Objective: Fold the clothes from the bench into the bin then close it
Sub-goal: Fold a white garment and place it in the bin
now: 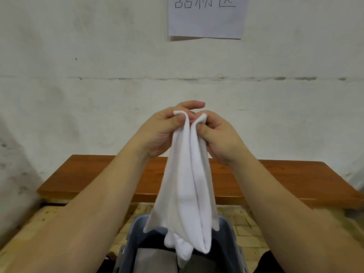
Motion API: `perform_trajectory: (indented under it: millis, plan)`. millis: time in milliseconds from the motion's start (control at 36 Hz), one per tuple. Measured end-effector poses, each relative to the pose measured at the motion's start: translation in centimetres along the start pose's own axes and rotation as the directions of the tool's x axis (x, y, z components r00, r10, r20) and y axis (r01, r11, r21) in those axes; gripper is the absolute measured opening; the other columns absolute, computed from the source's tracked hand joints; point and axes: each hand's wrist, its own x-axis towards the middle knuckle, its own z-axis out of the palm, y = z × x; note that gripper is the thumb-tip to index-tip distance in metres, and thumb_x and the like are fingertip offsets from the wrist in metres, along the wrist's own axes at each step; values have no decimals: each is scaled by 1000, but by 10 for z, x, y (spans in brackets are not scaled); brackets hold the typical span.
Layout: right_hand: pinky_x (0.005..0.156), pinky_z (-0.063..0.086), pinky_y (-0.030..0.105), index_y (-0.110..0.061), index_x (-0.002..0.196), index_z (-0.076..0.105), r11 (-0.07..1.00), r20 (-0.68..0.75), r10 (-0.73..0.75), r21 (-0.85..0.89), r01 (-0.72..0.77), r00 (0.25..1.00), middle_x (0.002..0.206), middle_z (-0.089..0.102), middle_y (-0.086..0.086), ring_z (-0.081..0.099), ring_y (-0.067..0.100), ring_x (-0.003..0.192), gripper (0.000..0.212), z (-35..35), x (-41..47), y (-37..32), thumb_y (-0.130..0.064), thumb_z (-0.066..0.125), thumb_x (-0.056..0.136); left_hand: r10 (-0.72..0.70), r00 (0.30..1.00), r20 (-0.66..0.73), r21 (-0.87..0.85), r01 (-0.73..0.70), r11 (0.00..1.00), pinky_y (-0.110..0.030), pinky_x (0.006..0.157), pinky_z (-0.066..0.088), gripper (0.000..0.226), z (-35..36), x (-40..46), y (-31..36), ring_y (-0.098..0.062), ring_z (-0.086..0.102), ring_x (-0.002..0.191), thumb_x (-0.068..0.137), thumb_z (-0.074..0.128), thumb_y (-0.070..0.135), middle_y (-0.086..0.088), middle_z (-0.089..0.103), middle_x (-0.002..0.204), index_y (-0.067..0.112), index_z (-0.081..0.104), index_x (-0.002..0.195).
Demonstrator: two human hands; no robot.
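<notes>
A white garment [187, 194] hangs folded lengthwise from both my hands, held up in front of the wall. My left hand [163, 131] pinches its top left edge between thumb and fingers. Beside it, my right hand [218, 134] grips the top right edge, and the two hands are almost touching. The cloth's lower end dangles into the open grey-blue bin [136, 231] at the bottom centre. Inside the bin lies a folded grey cloth [153, 261]. The brown wooden bench [88, 174] stands behind the bin, against the wall, with nothing visible on its top.
A white wall [98, 75] rises behind the bench, with a paper sign [206, 16] taped at the top. The floor [49, 213] around the bin is pale tile. A dark object [269, 263] sits at the bottom right, by the bin.
</notes>
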Motion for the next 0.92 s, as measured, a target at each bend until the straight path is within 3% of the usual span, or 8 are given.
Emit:
perform_trajectory:
  millis: [111,250,361,500,667,778,861,917]
  plan:
    - [95,50,50,-2,109,62,999,-57,7,53,-4,998,103,69,7,64,27,99,24,4,-2,2,-14,61,88,-22,997,-68,-49,19,999,-35,91,52,20,8,3,-7,-23,63,115,76,72,36,3,65,128,20,79,86]
    - [90,53,41,-33,84,70,1000,-26,-20,20,21,999,101,69,-6,64,21,97,20,2,-2,3,-16,61,88,-145,985,-98,-65,139,988,-31,89,54,70,2,3,-17,-22,64,115,69,80,44,-5,62,128,25,56,132]
    - [100,49,37,-35,81,69,1000,36,10,-1,-10,999,118,68,-19,61,14,117,26,0,-2,0,-12,59,89,-270,961,-67,-67,265,962,-30,88,55,94,-5,3,-21,-20,65,115,58,86,48,-2,68,122,27,45,139]
    - [81,52,25,-23,81,65,998,78,61,-40,-58,995,93,72,-14,67,9,92,17,-6,0,-7,-6,64,84,-371,926,-70,32,373,927,-39,107,44,118,-11,3,-19,-24,57,124,51,88,61,-8,58,135,20,37,149]
    - [82,54,28,-30,72,67,987,-1,66,-147,-65,998,87,70,-9,66,12,87,30,-16,6,-5,-4,71,86,-352,893,-281,152,403,902,-40,107,43,83,-8,-1,-16,-20,59,119,73,76,55,0,59,131,26,39,142]
    - [82,51,31,-33,70,64,970,-80,62,-228,-79,995,85,66,-8,62,11,84,28,-22,10,-3,-12,75,84,-165,840,-518,237,325,916,-32,80,47,34,-9,-15,-18,-18,61,96,94,57,49,1,63,109,22,53,114]
    - [79,48,33,-31,72,61,950,-120,61,-298,-94,991,82,62,-10,59,10,81,21,-26,12,-3,-20,77,83,-234,791,-565,149,377,914,-37,75,46,37,-7,-21,-23,-22,59,85,104,35,44,-6,63,99,12,53,110]
    - [76,46,30,-28,74,59,932,-148,61,-344,-109,987,79,60,-12,57,8,78,20,-27,13,-3,-22,76,83,-308,748,-588,180,492,852,-38,76,46,28,-5,-23,-31,-20,60,84,105,36,34,-5,64,103,15,52,118]
